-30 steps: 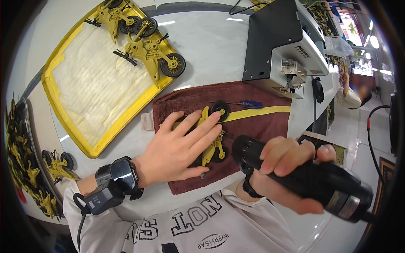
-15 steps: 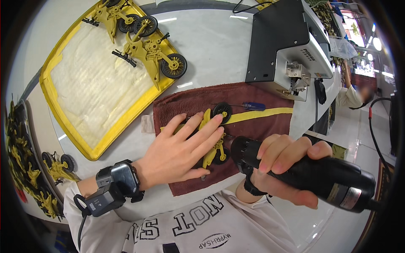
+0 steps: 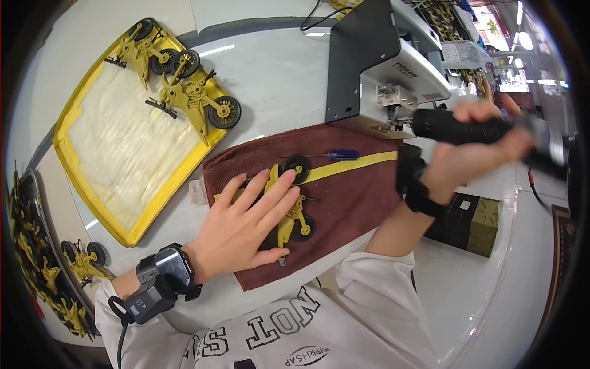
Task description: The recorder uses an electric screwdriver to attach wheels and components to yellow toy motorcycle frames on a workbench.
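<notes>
Flat across a yellow toy motorcycle [image 3: 296, 212] with black wheels lies my left hand [image 3: 243, 230], its fingers spread and pressing it to a brown towel [image 3: 350, 203]. The hand covers part of the toy. A thin dark pin, perhaps a screw, sticks out on the toy's right side. My right hand [image 3: 488, 138], smeared by motion, is wrapped round a black electric screwdriver [image 3: 452, 126]. The screwdriver's nose is up against the metal outlet [image 3: 393, 98] on the front of a black and grey screw feeder [image 3: 350, 67].
A small blue-handled screwdriver [image 3: 342, 155] lies on the towel. Finished-looking toy motorcycles [image 3: 184, 98] rest on a yellow-rimmed padded tray [image 3: 132, 237]. Another toy [image 3: 83, 255] and a tray heaped with yellow parts [image 3: 46, 258] sit at left. A dark box [image 3: 485, 227] is below right.
My right hand has carried the electric screwdriver from beside the toy up and right to the screw feeder. My left hand stays on the toy. The whole view has shifted slightly.
</notes>
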Action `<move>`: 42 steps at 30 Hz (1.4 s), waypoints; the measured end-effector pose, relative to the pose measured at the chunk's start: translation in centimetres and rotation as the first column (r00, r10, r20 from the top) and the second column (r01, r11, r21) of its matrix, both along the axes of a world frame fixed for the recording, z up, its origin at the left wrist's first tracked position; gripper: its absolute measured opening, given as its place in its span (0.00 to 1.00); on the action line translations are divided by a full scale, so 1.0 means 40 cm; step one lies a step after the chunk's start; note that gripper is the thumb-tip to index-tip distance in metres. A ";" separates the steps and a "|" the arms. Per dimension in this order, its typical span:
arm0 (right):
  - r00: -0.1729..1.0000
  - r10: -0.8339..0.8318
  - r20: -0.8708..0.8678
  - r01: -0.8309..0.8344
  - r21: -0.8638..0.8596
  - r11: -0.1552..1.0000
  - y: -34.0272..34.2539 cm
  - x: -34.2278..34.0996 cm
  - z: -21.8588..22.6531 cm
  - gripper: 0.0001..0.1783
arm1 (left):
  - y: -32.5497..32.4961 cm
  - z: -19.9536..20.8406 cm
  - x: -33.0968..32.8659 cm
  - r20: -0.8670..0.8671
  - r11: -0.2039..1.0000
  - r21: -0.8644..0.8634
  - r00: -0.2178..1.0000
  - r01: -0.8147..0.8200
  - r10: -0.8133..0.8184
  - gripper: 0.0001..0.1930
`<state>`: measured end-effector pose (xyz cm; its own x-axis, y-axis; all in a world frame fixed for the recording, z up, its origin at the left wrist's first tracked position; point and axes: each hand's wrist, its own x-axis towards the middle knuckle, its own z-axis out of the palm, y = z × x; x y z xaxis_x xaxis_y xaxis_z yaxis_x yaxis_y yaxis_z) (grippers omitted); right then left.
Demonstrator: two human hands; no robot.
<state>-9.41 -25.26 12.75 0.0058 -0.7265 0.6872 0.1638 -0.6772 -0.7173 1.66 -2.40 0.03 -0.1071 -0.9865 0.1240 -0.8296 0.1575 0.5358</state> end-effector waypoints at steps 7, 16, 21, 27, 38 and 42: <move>0.790 0.610 0.065 -0.613 0.114 0.782 0.190 -0.096 -0.066 0.39 | 0.008 -0.004 0.006 -0.020 1.000 0.012 1.000 -0.022 0.022 0.44; 0.623 0.781 -0.052 -0.782 -0.048 0.621 0.356 -0.083 -0.147 0.40 | 0.022 -0.020 0.007 0.007 0.999 0.000 0.999 -0.036 0.036 0.45; 0.606 0.794 -0.052 -0.796 -0.029 0.605 0.362 -0.088 -0.152 0.41 | 0.020 -0.020 0.000 -0.040 0.999 -0.021 0.999 -0.034 0.033 0.46; 0.493 0.864 -0.101 -0.867 0.032 0.498 0.335 -0.072 -0.162 0.42 | 0.017 -0.009 -0.001 -0.051 0.999 -0.034 0.998 -0.034 0.032 0.49; 0.523 0.845 -0.115 -0.851 -0.010 0.526 0.289 -0.067 -0.136 0.37 | 0.022 -0.028 -0.003 -0.003 0.999 -0.004 0.999 -0.036 0.036 0.46; 0.905 0.407 0.123 -0.406 -0.038 0.913 0.161 -0.128 0.013 0.38 | 0.015 -0.011 -0.013 0.052 1.000 0.002 0.998 -0.031 0.031 0.44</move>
<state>-14.55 -18.83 13.29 0.2124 -0.6715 0.7100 0.5148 -0.5407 -0.6653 1.13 -1.81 -0.41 -0.0825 -0.9898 0.1163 -0.8610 0.1296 0.4918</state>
